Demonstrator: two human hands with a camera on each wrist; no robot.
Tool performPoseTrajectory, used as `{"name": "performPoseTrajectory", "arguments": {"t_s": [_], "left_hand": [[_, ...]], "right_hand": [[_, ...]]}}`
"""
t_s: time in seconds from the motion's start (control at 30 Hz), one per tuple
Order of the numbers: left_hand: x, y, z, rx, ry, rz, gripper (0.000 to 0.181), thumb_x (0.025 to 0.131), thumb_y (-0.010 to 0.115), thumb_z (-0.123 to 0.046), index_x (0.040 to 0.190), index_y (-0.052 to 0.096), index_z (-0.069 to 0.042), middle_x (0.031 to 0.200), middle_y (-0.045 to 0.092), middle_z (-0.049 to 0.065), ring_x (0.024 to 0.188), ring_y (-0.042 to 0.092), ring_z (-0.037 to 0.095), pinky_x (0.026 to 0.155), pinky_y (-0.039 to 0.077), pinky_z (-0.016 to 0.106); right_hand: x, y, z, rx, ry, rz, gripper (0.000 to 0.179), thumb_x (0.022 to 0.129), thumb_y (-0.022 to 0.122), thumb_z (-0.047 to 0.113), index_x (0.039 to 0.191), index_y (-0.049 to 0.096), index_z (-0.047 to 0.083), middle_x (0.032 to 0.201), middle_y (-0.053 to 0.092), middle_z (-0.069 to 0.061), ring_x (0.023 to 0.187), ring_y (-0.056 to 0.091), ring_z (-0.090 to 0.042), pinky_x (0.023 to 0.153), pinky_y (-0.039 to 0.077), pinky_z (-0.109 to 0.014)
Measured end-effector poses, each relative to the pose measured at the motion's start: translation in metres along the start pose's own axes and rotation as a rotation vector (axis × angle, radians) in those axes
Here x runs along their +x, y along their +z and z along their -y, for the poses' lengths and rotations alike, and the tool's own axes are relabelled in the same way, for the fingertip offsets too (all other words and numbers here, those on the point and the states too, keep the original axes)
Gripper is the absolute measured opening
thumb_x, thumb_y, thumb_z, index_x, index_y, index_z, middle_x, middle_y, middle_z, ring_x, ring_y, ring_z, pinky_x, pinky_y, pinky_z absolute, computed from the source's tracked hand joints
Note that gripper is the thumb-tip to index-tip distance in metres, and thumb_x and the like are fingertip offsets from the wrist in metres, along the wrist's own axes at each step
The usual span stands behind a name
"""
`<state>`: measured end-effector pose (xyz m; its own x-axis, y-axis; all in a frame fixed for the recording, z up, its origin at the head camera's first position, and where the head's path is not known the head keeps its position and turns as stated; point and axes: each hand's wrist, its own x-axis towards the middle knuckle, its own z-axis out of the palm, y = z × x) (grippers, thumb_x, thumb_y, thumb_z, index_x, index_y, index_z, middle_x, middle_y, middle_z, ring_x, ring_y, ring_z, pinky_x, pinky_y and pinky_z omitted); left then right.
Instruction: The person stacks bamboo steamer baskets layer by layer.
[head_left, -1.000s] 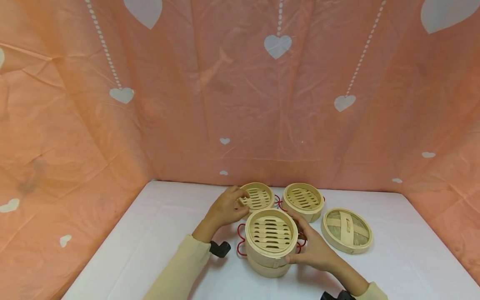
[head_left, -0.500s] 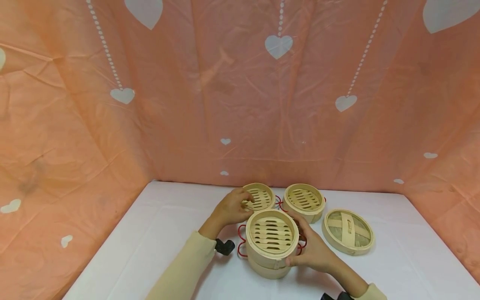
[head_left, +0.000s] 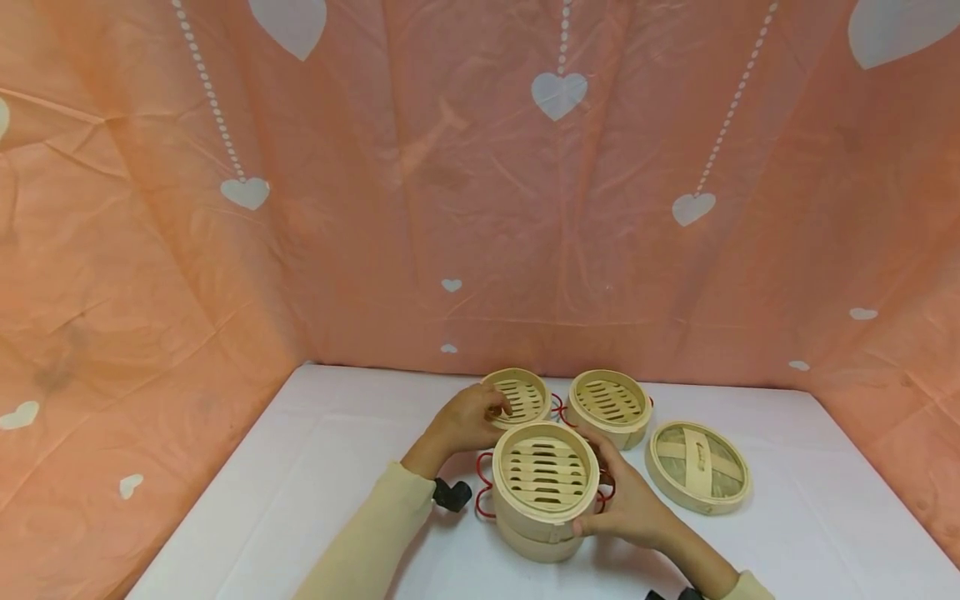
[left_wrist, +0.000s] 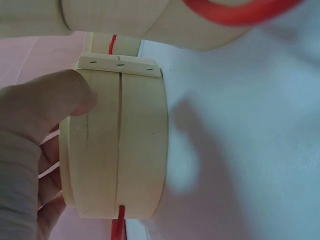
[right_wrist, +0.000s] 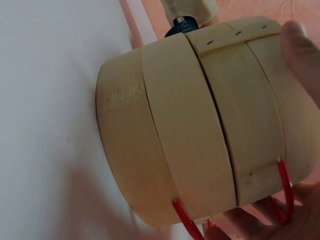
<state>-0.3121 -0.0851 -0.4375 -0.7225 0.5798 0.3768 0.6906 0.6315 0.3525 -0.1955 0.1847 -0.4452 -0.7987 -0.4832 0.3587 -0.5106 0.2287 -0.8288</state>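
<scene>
Two round bamboo steamer baskets with red wire handles are stacked at the front middle, the upper basket [head_left: 546,517] sitting on the lower basket [head_left: 534,550]. My right hand [head_left: 628,504] grips the upper one from its right side, its thumb near the front of the wall and its fingers round the back. Behind the stack on the left is another steamer basket [head_left: 525,402] with a slatted floor. My left hand [head_left: 461,418] pinches its near-left rim; in the left wrist view the thumb [left_wrist: 75,92] presses the outer wall, and the fingers lie over the rim, partly hidden.
A further steamer basket [head_left: 609,404] stands at the back right, close to the left-hand one. To its right a woven bamboo lid [head_left: 697,467] with a strap handle lies on the white table [head_left: 315,467]. An orange cloth [head_left: 480,208] with hearts hangs behind.
My left hand has moved slightly right, and its fingers have come in over the rim of the back-left basket. My right hand and the stack hold nearly still.
</scene>
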Motion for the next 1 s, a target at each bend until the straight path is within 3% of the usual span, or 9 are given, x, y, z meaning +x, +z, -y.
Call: {"name": "performPoseTrajectory", "arguments": {"t_s": [0.3, 0.57, 0.8, 1.0], "left_hand": [[-0.002, 0.0038, 0.0033, 0.005, 0.045, -0.034, 0.019, 0.067, 0.082, -0.03, 0.078, 0.07, -0.021, 0.076, 0.061, -0.012, 0.073, 0.052, 0.003, 0.068, 0.044, 0.017], [-0.0018, 0.0044, 0.0022, 0.039, 0.058, -0.038, 0.019, 0.066, 0.082, -0.03, 0.079, 0.071, -0.021, 0.074, 0.059, -0.012, 0.068, 0.049, 0.002, 0.065, 0.041, 0.016], [-0.0027, 0.0043, 0.0012, 0.033, 0.139, -0.084, 0.02, 0.064, 0.083, -0.023, 0.078, 0.07, -0.018, 0.073, 0.06, -0.007, 0.067, 0.054, 0.005, 0.065, 0.043, 0.018], [-0.0035, 0.0034, 0.0015, 0.058, 0.145, -0.089, 0.02, 0.063, 0.083, -0.023, 0.079, 0.071, -0.019, 0.073, 0.06, -0.007, 0.066, 0.053, 0.006, 0.065, 0.042, 0.019]], "right_hand": [[-0.0002, 0.0006, -0.0001, 0.008, -0.017, 0.001, 0.107, 0.065, 0.088, 0.034, 0.15, 0.024, 0.019, 0.133, 0.052, -0.018, 0.108, 0.059, -0.01, 0.087, 0.05, -0.024], [-0.0004, 0.0005, 0.0007, 0.003, -0.012, -0.006, 0.108, 0.064, 0.089, 0.031, 0.15, 0.025, 0.019, 0.133, 0.053, -0.017, 0.109, 0.058, -0.01, 0.085, 0.05, -0.024], [-0.001, -0.0002, 0.0006, 0.001, 0.002, -0.003, 0.109, 0.064, 0.089, 0.033, 0.151, 0.024, 0.02, 0.131, 0.053, -0.017, 0.107, 0.059, -0.01, 0.084, 0.051, -0.024], [-0.0005, -0.0006, -0.0011, 0.039, -0.01, 0.014, 0.107, 0.066, 0.088, 0.031, 0.151, 0.023, 0.017, 0.132, 0.051, -0.019, 0.11, 0.058, -0.01, 0.082, 0.053, -0.026]]}}
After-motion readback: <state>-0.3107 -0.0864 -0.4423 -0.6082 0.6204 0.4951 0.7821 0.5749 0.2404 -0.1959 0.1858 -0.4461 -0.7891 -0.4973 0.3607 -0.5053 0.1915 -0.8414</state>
